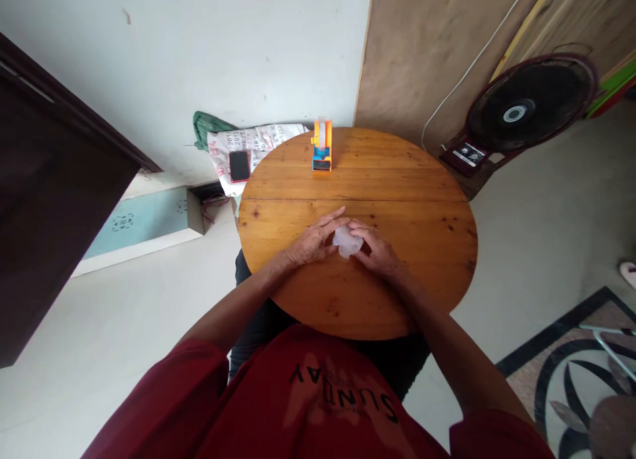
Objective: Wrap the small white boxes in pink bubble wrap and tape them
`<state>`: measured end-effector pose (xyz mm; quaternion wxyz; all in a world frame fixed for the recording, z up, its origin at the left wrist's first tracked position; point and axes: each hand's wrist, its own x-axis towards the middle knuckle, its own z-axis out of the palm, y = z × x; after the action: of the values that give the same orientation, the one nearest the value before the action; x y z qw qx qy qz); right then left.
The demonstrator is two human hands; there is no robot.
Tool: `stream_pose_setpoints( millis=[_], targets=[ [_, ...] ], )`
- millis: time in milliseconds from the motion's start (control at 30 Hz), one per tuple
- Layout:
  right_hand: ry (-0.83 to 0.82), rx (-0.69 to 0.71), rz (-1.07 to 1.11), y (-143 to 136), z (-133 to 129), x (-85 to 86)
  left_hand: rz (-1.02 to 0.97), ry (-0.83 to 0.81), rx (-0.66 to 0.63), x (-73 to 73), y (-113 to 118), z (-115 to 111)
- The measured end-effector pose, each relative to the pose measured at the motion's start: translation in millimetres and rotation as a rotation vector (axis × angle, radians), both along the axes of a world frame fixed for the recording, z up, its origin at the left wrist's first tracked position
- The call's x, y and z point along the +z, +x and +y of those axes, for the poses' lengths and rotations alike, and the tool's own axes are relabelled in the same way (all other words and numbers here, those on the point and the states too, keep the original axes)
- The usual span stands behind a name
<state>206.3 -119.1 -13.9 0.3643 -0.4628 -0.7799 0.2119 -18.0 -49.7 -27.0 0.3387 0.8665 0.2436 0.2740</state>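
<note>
We list: one round wooden table [422, 181], under the tape dispenser [322, 144]; our left hand [314, 242] and right hand [377, 250], on the dispenser's near side, close together, fingers bent around opposite edges of one translucent piece [348, 241]. Step in hand, we judge: two-handed handling; the next move calls for light, even finger pressure. Piece: whitish, crumpled-looking, nearer us than the dispenser and slightly right; material uncertain.

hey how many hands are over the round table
2: left hand at the left of the pale translucent item, right hand at its right. No others show.
</note>
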Motion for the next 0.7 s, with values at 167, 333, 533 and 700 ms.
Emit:
stream_pose_setpoints(
  millis=[167, 333, 533, 700],
  targets=[
    [-0.330, -0.038, 0.322, 3, 0, 12.6, -0.209, -0.302, 0.034, 7.1, 9, -4],
    [-0.563, -0.049, 0.540, 3, 3, 15.3, -0.261, -0.643, 0.039, 18.2, 14, -11],
    [-0.477, -0.175, 0.380, 3, 5, 10.8, -0.263, -0.733, 0.175, 14.7, 32, -5],
    [-0.535, -0.145, 0.457, 5, 1, 9.8, -0.164, -0.702, 0.335, 19.8, 46, -8]
  ],
)
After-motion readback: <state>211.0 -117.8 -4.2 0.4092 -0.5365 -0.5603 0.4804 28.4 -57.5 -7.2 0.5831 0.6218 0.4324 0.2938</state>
